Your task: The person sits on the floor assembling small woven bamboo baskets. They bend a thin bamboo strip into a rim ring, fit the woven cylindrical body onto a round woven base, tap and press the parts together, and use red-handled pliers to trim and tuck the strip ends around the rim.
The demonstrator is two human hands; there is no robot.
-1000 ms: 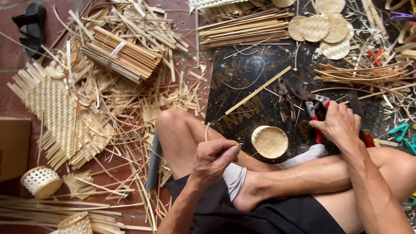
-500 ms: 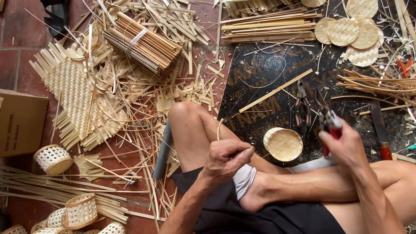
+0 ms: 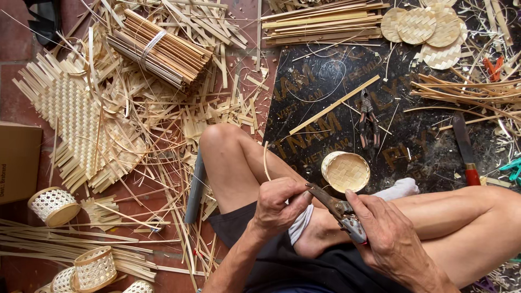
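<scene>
Bamboo strip point(image 3: 266, 163), a thin curved sliver, rises from the left hand point(image 3: 279, 209), pinched in closed fingers at lower centre of the frame. Right hand point(image 3: 388, 233) wraps shut around the handles of shears point(image 3: 334, 203), whose blades meet the left fingertips. It looks like trimming; next, probably a steady squeeze. The strip's lower end is hidden inside the fist, and the blade opening is unclear. Small woven basket point(image 3: 345, 171) sits just above.

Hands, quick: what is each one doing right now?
Left hand: closed, pinching a thin bamboo strip.
Right hand: closed around the handles of the shears, blades pointing at the left hand.
</scene>
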